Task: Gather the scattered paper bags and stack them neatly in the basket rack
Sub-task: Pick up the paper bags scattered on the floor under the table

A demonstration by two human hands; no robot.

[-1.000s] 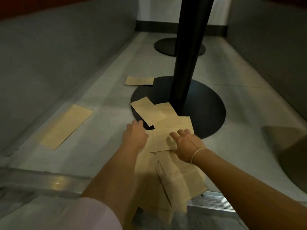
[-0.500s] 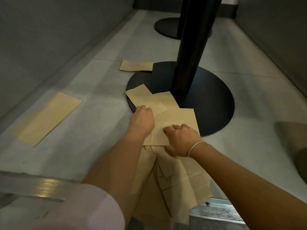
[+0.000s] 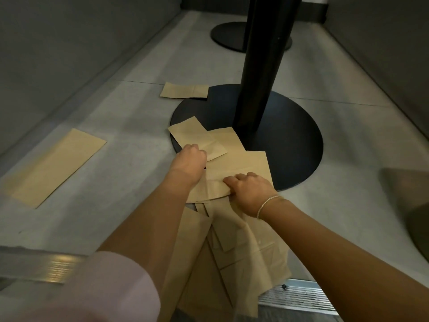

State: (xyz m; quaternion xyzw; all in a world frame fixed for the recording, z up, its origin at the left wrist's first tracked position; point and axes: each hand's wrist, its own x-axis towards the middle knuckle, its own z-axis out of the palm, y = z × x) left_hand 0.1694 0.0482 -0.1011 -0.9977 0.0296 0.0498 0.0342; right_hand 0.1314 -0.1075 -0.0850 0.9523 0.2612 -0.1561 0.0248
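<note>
Floor (image 3: 130,117) unchanged; left hand (image 3: 190,160) reached farther, grip curled on small bag (image 3: 197,140); right hand (image 3: 251,190) now pinching large bag (image 3: 241,169).

Left hand (image 3: 191,159) gripping small paper bag (image 3: 197,139), right hand (image 3: 249,190) pinching larger bag (image 3: 241,168), black pedestal base (image 3: 290,145)

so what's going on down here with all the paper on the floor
A person is gathering brown paper bags off the floor by a black table base. The left hand grips a small bag lying on the base's edge; the right hand pinches a larger bag on top of a loose pile. Two more bags lie apart, not yet picked up.
</note>
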